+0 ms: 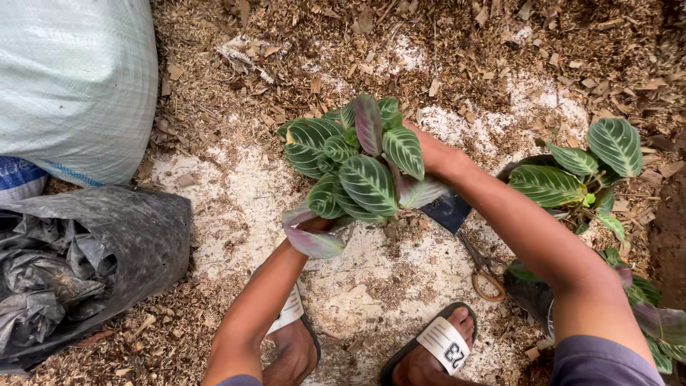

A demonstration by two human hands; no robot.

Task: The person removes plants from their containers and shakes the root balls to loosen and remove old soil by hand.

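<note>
A white woven sack (71, 86) fills the corner up and left of the striped plant (357, 168), and below that sack slumps a grey plastic bag (86, 264), crumpled and open. The ground (236, 207) under everything is pale dust strewn with wood chips. The striped plant sits at the middle, its green leaves veined white with purple undersides, held above the ground by both hands. Right of it stands a second plant (572, 171) of the same kind. The right hand (432, 154) reaches in from the plant's right, the left hand (314, 225) from below; leaves cover the fingers, so each grip is probably closed on the stems. Below and right of the plant lie scissors (480, 268), and 2 sandals (439, 343) lower still.
</note>
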